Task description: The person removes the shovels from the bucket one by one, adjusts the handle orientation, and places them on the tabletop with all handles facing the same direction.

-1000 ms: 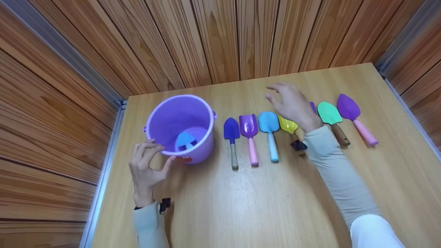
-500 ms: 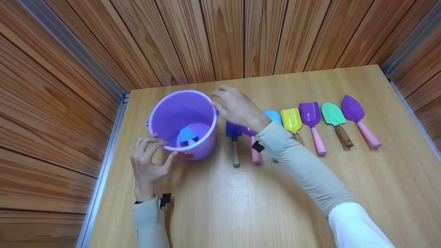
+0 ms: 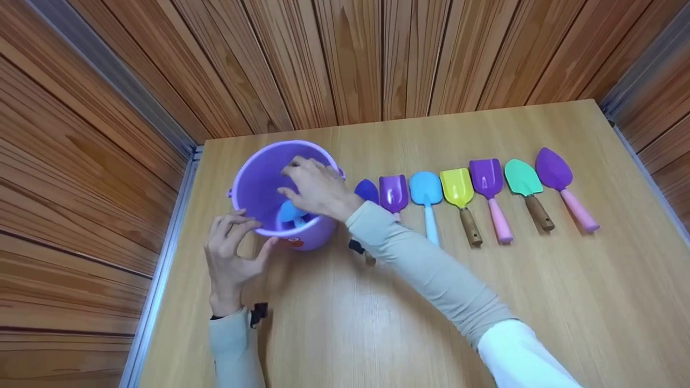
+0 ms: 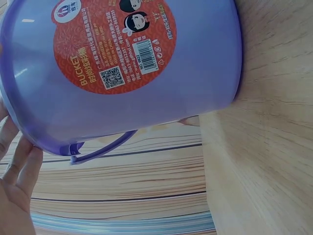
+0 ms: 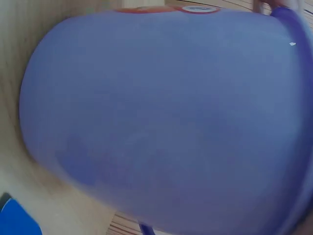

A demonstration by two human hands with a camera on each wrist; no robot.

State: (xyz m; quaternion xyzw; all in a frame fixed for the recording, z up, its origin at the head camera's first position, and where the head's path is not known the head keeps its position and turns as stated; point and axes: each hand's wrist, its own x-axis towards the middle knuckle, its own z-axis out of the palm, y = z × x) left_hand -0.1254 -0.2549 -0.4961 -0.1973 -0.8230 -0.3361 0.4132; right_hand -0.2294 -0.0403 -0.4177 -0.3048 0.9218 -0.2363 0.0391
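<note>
A purple bucket (image 3: 318, 236) stands at the left of the table, with a light blue toy shovel (image 3: 289, 211) lying inside at the bottom. My left hand (image 3: 230, 256) holds the bucket's near-left rim, fingers on the edge and thumb at the outer side; the left wrist view shows its fingertips (image 4: 33, 155) at the rim beside a red label (image 4: 115, 44). Over the bucket's opening is my right hand (image 3: 318, 188), its fingers loosely bent and nothing seen in them. The right wrist view is filled by the bucket wall (image 5: 161, 112).
Right of the bucket lies a row of garden trowels: dark blue (image 3: 366, 189), purple (image 3: 393, 192), light blue (image 3: 426, 187), yellow (image 3: 457, 186), purple (image 3: 486, 178), green (image 3: 523, 177) and pointed purple (image 3: 554, 168). My right sleeve hides some handles. Wooden panels (image 3: 356, 59) wall the table (image 3: 409, 323).
My right hand has swept left from above the yellow trowel, past the bucket's right rim, to over its opening. My left hand stays at the rim.
</note>
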